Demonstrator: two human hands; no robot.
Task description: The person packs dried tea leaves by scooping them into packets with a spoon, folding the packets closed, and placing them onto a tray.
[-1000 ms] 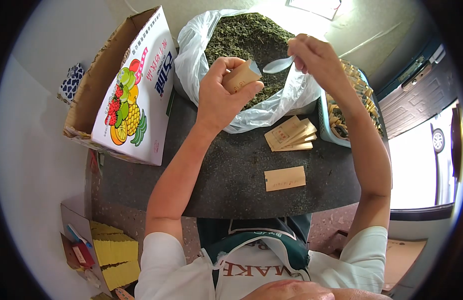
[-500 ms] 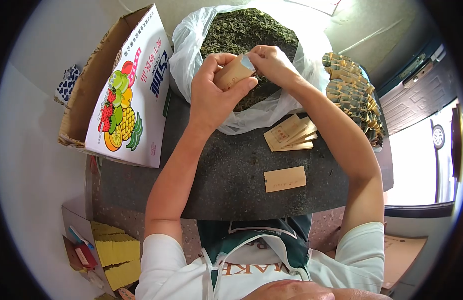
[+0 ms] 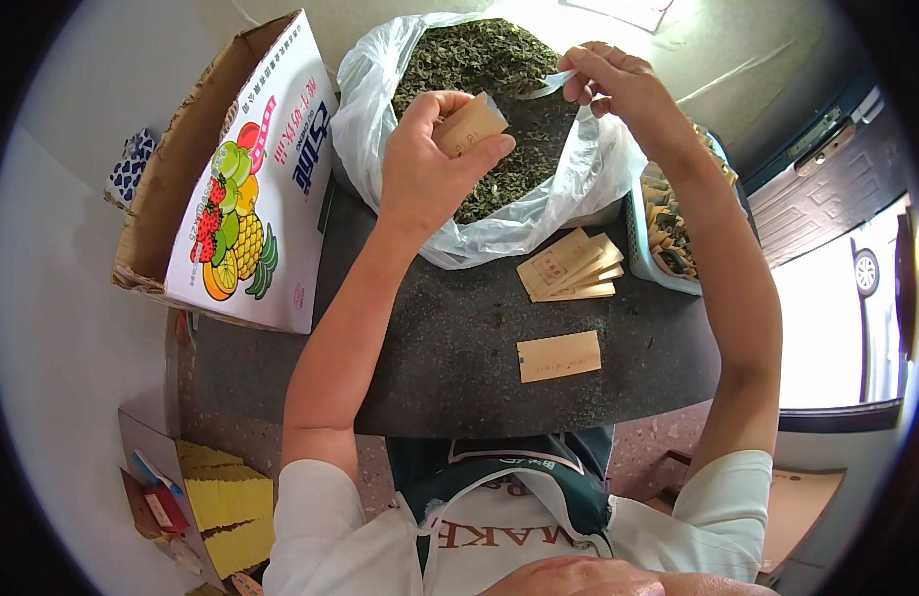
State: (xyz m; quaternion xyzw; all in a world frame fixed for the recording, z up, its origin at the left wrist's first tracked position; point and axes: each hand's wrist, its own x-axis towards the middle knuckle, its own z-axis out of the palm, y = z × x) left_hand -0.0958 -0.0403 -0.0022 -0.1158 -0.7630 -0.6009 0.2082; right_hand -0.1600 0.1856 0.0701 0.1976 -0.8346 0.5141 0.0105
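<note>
Well, our left hand (image 3: 431,167) grasps the paper packet (image 3: 471,127) over the leaves (image 3: 484,55), our right hand (image 3: 616,84) pinches the spoon (image 3: 547,86); we'd best hold the spoon level, the packet's mouth wide.

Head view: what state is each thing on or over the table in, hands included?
Left hand: grip closed around a packet
Held packet: tilted, mouth open
Right hand: grip closed on a spoon
Spoon: over the leaves, load unclear
Plastic bag: open
Leaves: loose in the bag
Carton: open
Basket: holding many packets
Packet pile: fanned out
Single packet: lying flat
</note>
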